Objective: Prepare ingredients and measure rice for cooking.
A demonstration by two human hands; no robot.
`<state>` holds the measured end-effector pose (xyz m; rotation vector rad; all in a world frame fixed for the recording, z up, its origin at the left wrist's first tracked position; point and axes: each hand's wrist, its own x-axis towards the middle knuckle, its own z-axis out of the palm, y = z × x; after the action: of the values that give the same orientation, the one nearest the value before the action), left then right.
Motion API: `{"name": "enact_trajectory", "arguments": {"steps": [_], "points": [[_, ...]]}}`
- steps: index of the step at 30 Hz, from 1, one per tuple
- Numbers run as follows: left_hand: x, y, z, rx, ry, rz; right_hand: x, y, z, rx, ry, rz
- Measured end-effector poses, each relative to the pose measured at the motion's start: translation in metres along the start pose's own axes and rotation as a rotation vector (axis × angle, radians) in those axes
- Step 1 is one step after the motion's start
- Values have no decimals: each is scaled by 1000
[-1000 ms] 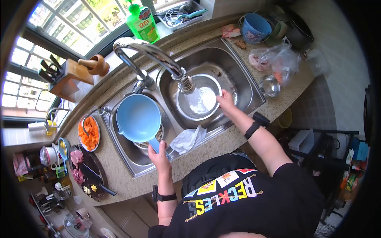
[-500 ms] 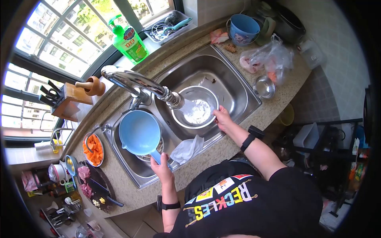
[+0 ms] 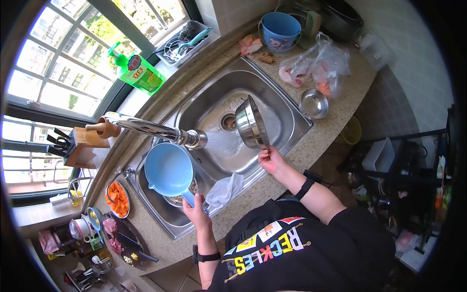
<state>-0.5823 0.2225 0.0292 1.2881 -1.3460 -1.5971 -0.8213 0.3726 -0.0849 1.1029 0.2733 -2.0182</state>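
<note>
Clearly, the left hand (image 3: 196, 210) had its fingers curled closed around the handle of a blue pan (image 3: 169, 169), held above the sink's left basin (image 3: 163, 209); the right hand (image 3: 271, 160) pinched the rim of a steel bowl (image 3: 249, 121) between thumb and fingers, the bowl tipped onto its side over the right basin (image 3: 278, 119); a white cloth (image 3: 224, 191) lay on the sink's front rim, between the hands; towards the left end of the worktop (image 3: 306, 146) stood a dark board (image 3: 127, 232) bearing a knife (image 3: 146, 255) and meat (image 3: 110, 226), with cut orange pieces (image 3: 117, 199) beyond; water (image 3: 219, 142) ran from the tap (image 3: 155, 129) into the right basin, left of the bowl; near the worktop's right edge sat a small metal bowl (image 3: 314, 103); plastic bags (image 3: 331, 63) and a blue bucket (image 3: 280, 31) occupied its far right corner.
</note>
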Motion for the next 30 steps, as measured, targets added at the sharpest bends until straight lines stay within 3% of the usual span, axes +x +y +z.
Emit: {"name": "enact_trajectory", "arguments": {"steps": [5, 9, 12, 19, 21, 25, 27, 30], "points": [[1, 2, -2, -22, -32, -6, 5, 25, 15, -110, 50, 110], [0, 5, -10, -29, -4, -1, 10, 36, 14, -346, 110, 64], [-2, 0, -17, -39, 24, 8, 4, 36, 15, -734, 174, -29], [-6, -10, -25, -35, 43, 5, 18, 30, 20, -841, 122, -74], [-7, -8, -23, -32, 51, -2, 5, 37, 38, -962, 88, -218], [-7, -5, -19, -19, 63, -6, 17, 28, 45, -930, 53, -173], [-6, -3, -16, -10, 76, -7, 41, 13, 43, -661, 104, 36], [-7, 1, -13, 4, 85, -9, 52, -10, 62, -434, 106, 61]]}}
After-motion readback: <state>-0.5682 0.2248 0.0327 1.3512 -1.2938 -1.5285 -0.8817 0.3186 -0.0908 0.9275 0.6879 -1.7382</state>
